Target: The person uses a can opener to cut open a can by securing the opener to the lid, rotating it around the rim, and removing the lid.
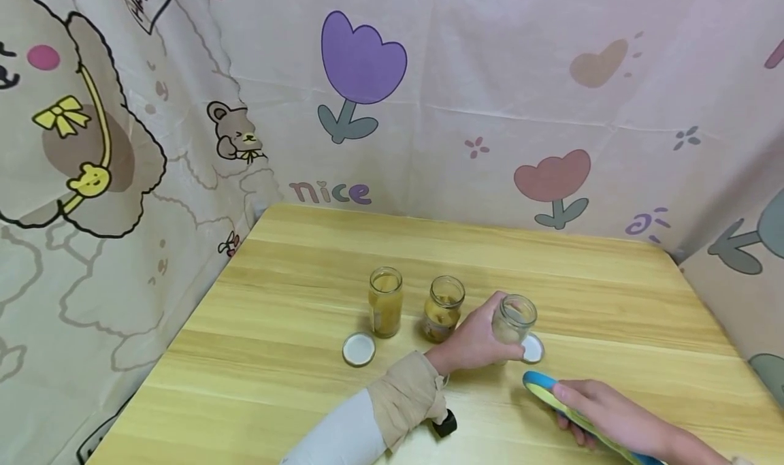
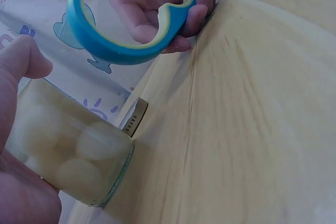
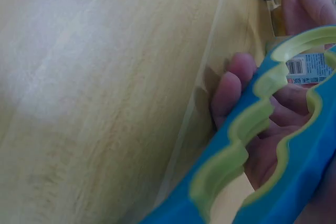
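Note:
My left hand (image 1: 474, 335) grips a lidless glass jar (image 1: 514, 322) on the right side of the table, with the thumb on its near side. Pale round pieces in cloudy liquid show inside this jar (image 2: 89, 148) in the left wrist view. Just to the right, my right hand (image 1: 612, 410) holds a blue and yellow-green jar opener (image 1: 539, 382) by its body. The opener (image 3: 252, 121) has wavy inner edges, and its rounded end points toward the jar. A lid (image 1: 533, 348) lies white side up behind the left thumb, partly covered.
Two more lidless jars stand left of the held one: a tall one (image 1: 386, 308) with yellowish contents and a shorter one (image 1: 441, 318) with a label. Another white-lined lid (image 1: 358, 349) lies before the tall jar. Patterned cloth (image 1: 441, 179) hangs behind the wooden table (image 1: 294, 261).

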Motion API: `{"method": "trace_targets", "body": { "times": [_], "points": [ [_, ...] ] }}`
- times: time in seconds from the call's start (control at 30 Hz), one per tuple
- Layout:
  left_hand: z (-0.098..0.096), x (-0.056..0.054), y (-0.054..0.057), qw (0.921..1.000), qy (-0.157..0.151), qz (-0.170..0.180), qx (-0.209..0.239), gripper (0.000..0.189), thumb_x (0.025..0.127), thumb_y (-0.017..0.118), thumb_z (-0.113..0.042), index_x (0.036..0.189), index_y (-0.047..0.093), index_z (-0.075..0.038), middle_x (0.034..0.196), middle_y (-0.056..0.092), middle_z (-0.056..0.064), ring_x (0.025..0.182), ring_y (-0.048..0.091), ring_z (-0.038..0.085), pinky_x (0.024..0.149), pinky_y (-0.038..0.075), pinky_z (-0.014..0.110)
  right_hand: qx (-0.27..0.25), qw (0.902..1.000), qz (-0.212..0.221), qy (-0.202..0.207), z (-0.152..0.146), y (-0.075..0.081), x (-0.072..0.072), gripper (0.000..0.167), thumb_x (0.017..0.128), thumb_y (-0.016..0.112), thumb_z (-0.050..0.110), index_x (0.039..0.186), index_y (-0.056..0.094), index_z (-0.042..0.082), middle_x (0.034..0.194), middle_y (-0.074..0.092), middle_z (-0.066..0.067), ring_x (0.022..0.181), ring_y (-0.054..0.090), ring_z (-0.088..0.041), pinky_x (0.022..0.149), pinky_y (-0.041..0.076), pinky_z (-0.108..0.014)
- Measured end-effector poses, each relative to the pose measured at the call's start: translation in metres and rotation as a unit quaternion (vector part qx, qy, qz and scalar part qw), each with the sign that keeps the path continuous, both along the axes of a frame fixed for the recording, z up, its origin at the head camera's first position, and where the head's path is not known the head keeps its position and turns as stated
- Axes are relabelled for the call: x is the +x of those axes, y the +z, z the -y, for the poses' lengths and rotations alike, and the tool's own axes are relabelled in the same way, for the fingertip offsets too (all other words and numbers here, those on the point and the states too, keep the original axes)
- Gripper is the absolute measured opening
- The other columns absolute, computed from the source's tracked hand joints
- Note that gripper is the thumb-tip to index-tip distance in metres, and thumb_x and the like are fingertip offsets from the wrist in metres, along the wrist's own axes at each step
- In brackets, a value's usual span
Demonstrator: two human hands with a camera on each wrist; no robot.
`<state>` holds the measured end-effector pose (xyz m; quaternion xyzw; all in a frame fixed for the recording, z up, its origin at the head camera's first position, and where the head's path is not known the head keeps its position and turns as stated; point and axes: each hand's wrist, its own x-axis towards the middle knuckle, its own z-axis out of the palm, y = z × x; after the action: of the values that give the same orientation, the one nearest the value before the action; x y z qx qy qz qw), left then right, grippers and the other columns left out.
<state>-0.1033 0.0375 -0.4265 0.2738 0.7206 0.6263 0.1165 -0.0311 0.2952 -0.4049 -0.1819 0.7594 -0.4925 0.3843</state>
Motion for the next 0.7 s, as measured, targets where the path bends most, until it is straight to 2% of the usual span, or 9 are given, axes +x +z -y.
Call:
{"method": "trace_targets", "body": {
  "times": [0.13,0.27,0.33,0.4,0.47,0.57,0.6,0.7],
  "points": [
    [-0.001,0.0,0.0,1.0,-0.003,-0.003,0.004,0.064,0.08,0.082,-0.008,0.134,0.05,-0.025,0.116,0.063,-0.008,0.091,0.059,-0.001,0.077,0.055,0.019,0.028,0.9989,-0.038,0.0,0.003,0.0,0.003,0.044,0.115,0.028,0.025,0.106,0.062,-0.001,0.087,0.063,0.001,0.069,0.058,-0.004,0.056,0.051,-0.027],
    [-0.002,0.001,0.0,1.0,-0.002,-0.001,-0.006,0.065,0.081,0.083,-0.01,0.133,0.05,-0.027,0.115,0.063,-0.009,0.091,0.059,-0.002,0.079,0.054,0.019,0.042,0.9968,-0.067,0.013,0.006,0.0,0.006,0.038,0.114,0.033,0.023,0.102,0.063,0.003,0.077,0.059,0.008,0.065,0.053,0.001,0.052,0.046,-0.024],
    [-0.001,0.001,0.0,0.9999,0.003,-0.003,-0.012,0.065,0.08,0.083,-0.01,0.134,0.05,-0.028,0.114,0.063,-0.009,0.09,0.059,-0.001,0.078,0.053,0.019,0.051,0.9944,-0.091,0.015,0.008,0.0,0.008,0.034,0.114,0.036,0.022,0.109,0.065,0.004,0.072,0.055,0.011,0.06,0.049,0.002,0.05,0.043,-0.024],
    [-0.001,0.0,0.001,0.9998,0.007,-0.008,-0.015,0.066,0.08,0.083,-0.01,0.134,0.05,-0.028,0.114,0.063,-0.009,0.09,0.059,-0.001,0.078,0.053,0.019,0.071,0.9877,-0.138,0.016,0.01,-0.001,0.009,0.03,0.112,0.041,0.023,0.119,0.066,0.006,0.075,0.057,0.013,0.064,0.05,0.004,0.053,0.043,-0.023],
    [-0.001,-0.001,0.001,0.9998,0.007,-0.012,-0.016,0.066,0.08,0.083,-0.01,0.135,0.05,-0.028,0.114,0.063,-0.009,0.089,0.059,-0.001,0.078,0.054,0.019,0.104,0.9729,-0.206,0.015,0.012,-0.004,0.01,0.03,0.11,0.049,0.026,0.128,0.066,0.009,0.085,0.063,0.016,0.073,0.053,0.007,0.059,0.045,-0.02],
    [0.0,-0.002,0.001,0.9998,0.007,-0.01,-0.017,0.067,0.08,0.083,-0.011,0.135,0.05,-0.03,0.114,0.063,-0.01,0.09,0.059,-0.001,0.078,0.053,0.019,0.149,0.9381,-0.312,0.024,0.013,-0.009,0.013,0.034,0.104,0.061,0.03,0.131,0.066,0.009,0.109,0.071,0.013,0.093,0.056,0.009,0.071,0.049,-0.018],
    [0.0,-0.002,0.001,0.9998,0.006,-0.008,-0.017,0.067,0.08,0.083,-0.011,0.135,0.05,-0.03,0.115,0.063,-0.011,0.09,0.059,-0.001,0.078,0.053,0.019,0.16,0.9234,-0.348,0.031,0.013,-0.011,0.014,0.036,0.102,0.064,0.031,0.13,0.067,0.008,0.113,0.071,0.012,0.096,0.055,0.009,0.074,0.049,-0.018],
    [0.0,-0.001,-0.001,0.9998,0.01,-0.008,-0.016,0.068,0.08,0.083,-0.011,0.136,0.05,-0.028,0.115,0.063,-0.01,0.091,0.058,-0.001,0.079,0.053,0.018,0.186,0.893,-0.407,0.049,0.012,-0.015,0.017,0.046,0.096,0.071,0.035,0.129,0.067,0.004,0.115,0.07,0.009,0.096,0.054,0.009,0.074,0.051,-0.019]
  ]
}}
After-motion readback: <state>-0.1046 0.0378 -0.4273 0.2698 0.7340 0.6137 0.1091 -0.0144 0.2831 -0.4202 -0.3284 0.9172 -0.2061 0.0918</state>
